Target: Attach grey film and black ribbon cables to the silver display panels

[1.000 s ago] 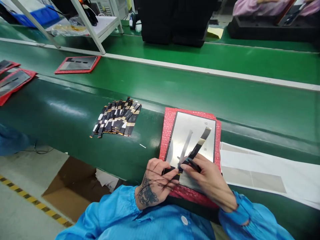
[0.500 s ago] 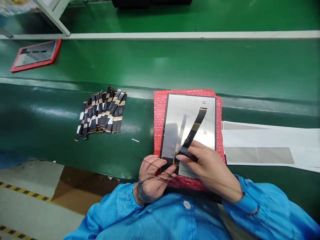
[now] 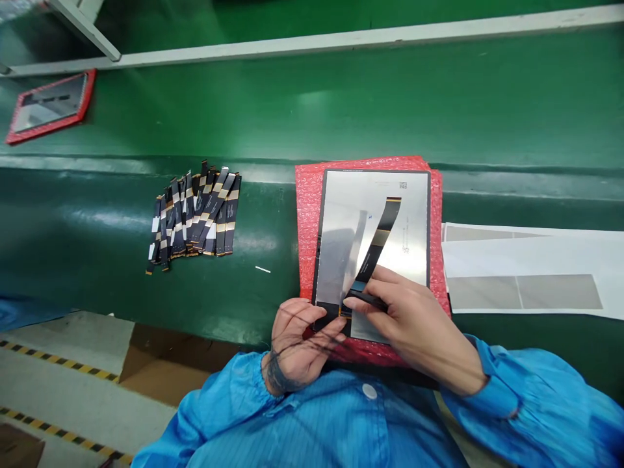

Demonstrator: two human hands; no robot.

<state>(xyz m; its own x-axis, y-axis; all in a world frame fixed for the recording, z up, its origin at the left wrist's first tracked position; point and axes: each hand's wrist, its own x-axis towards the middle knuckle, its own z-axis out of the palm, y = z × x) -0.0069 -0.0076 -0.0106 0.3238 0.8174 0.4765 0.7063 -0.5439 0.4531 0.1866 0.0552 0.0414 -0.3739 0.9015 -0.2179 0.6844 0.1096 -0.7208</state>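
A flat display panel (image 3: 336, 234) with a silvery back lies on red foam wrap (image 3: 308, 227) in front of me. A black flex cable (image 3: 377, 244) with gold bands slants over it, its lower end at the panel's bottom edge and its upper end raised. My right hand (image 3: 414, 318) is closed round a slim black tool (image 3: 369, 299), whose tip lies against the cable's lower part; its exact kind is unclear. My left hand (image 3: 302, 338) pinches at the panel's lower left edge, fingertips beside the cable's end. What lies under those fingertips is partly hidden.
To the left lies a pile of flex cables (image 3: 195, 214), with a thin white strip (image 3: 262, 269) nearby. White sheets with grey rectangles (image 3: 526, 260) lie at the right. Another panel in red wrap (image 3: 51, 107) rests far left. A white rail (image 3: 273, 47) crosses the green bench.
The camera view has shifted and tilted slightly. Both hands keep nearly the same grip on the panel edge and the black tool, and the cable stays at the panel's lower edge.
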